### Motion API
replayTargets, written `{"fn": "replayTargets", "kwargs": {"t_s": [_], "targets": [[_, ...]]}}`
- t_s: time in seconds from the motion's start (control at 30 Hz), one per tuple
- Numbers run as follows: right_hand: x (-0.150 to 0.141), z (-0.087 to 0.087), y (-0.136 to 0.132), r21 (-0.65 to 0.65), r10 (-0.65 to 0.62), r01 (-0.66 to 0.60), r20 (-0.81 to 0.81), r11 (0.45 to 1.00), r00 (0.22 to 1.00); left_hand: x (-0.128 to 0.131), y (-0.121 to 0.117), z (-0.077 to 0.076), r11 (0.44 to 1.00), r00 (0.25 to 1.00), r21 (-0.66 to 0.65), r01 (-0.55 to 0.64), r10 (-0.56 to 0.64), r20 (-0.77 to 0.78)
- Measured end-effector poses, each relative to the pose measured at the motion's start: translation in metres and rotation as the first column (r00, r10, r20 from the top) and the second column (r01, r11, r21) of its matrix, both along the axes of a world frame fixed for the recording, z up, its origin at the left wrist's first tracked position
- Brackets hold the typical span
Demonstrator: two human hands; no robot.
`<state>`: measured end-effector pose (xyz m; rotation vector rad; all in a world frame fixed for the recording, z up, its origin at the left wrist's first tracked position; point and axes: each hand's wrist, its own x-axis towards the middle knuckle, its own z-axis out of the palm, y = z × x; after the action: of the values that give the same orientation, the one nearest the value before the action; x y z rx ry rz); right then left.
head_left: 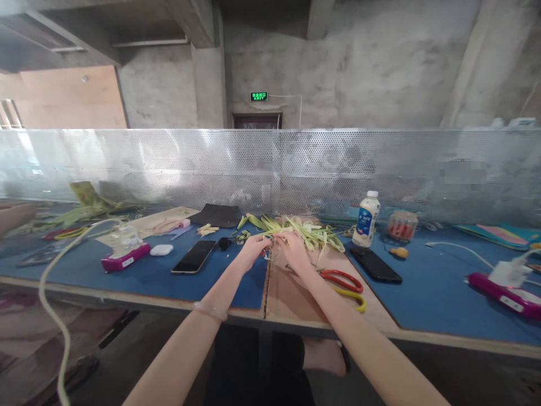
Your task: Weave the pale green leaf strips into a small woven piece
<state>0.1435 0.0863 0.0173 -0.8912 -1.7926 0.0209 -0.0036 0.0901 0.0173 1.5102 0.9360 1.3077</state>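
My left hand (252,251) and my right hand (291,248) meet over the middle of the table, fingers closed in a pinch. Between them is a thin pale green husk strip (267,255), mostly hidden by the fingers. Just beyond my hands spreads a pile of pale green and whitish husk leaves (310,232). Scissors with one red and one yellow handle loop (343,280) lie beside my right forearm, on a light brown board (291,299); their blades are largely covered by that arm.
Left of my hands are a phone (194,257), a white earbud case (162,250) and a purple power strip (125,257). On the right stand a bottle (367,220) and a jar (402,225), near a black phone (376,264). A perforated metal screen (203,169) runs behind. Another person's arm (17,215) shows far left.
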Motion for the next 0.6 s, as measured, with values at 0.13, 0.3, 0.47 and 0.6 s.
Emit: {"fn": "replayTargets", "kwargs": {"t_s": [0.13,0.3,0.47,0.6], "targets": [[0.0009,0.0030,-0.0009,-0.082,0.135,-0.143,-0.099,0.986,0.986,0.0009,-0.0008,0.0014,0.999,0.999,-0.020,0.041,-0.041,0.015],[-0.0013,0.0060,-0.0029,-0.269,0.265,-0.326,-0.241,0.906,0.934,0.0013,-0.0008,0.0027,0.995,0.993,-0.045,0.085,-0.081,0.088],[-0.0010,0.0070,-0.0031,-0.302,0.267,-0.349,-0.280,0.887,0.922,0.0022,-0.0052,0.0055,0.992,0.985,-0.046,0.117,-0.109,0.135],[0.0000,0.0061,-0.0009,-0.299,0.260,-0.344,-0.285,0.890,0.923,0.0024,-0.0103,0.0085,0.994,0.990,-0.031,0.101,-0.098,0.099]]}}
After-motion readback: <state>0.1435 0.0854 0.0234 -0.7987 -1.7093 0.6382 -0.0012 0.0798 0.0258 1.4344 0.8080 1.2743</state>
